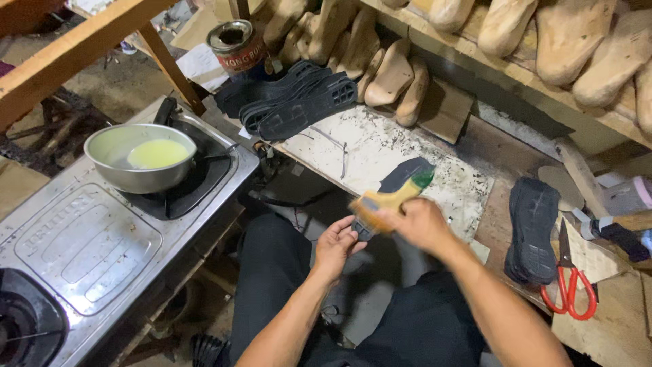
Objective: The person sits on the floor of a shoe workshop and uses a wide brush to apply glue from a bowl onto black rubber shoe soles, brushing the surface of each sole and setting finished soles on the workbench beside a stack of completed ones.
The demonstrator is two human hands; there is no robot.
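Observation:
My left hand (335,243) grips the near end of a dark rubber shoe sole (401,178), which points up and away over my lap. Across the sole lies a paintbrush (390,198) with a yellow handle and green tip, held in my right hand (420,223); its bristles rest near the sole's lower end, blurred by motion. A metal pan (139,158) of yellowish liquid sits on the gas stove (88,245) to my left.
A stack of dark soles (299,102) lies ahead beside a rusty tin can (236,46). Another pile of soles (533,228) and red-handled scissors (569,289) are at the right. Wooden shoe lasts (394,75) fill the shelf. A stained white board (380,153) lies in front.

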